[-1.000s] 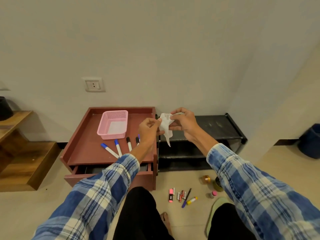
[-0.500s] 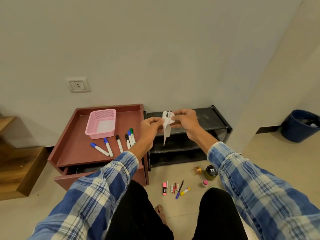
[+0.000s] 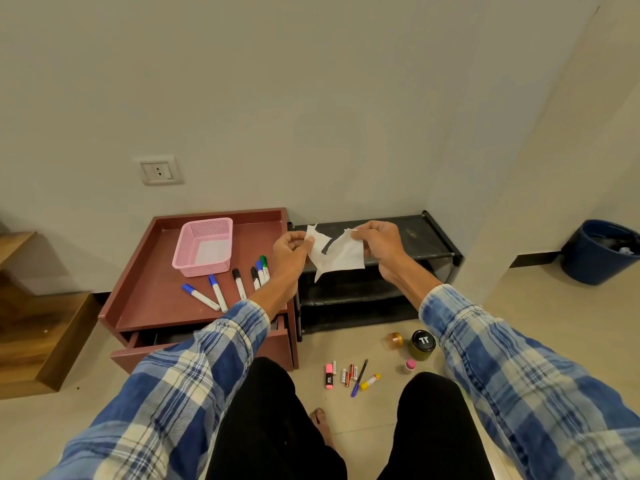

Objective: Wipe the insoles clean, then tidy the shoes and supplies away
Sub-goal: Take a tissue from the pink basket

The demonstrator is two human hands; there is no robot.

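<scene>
Head view. Left hand [image 3: 289,249] and right hand [image 3: 379,244] each grip an edge of the white wipe [image 3: 341,259], spread before the far shoe rack [image 3: 433,245]. No insoles show; small supplies [image 3: 348,374] lie untidied on the near floor [image 3: 374,414].

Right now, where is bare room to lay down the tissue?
The black rack is bare on top, right of the right hand. So is the cabinet top at its left, between rim and markers, before the pink basket. Crowded: the floor before the rack, with batteries, a pen and jars.
</scene>
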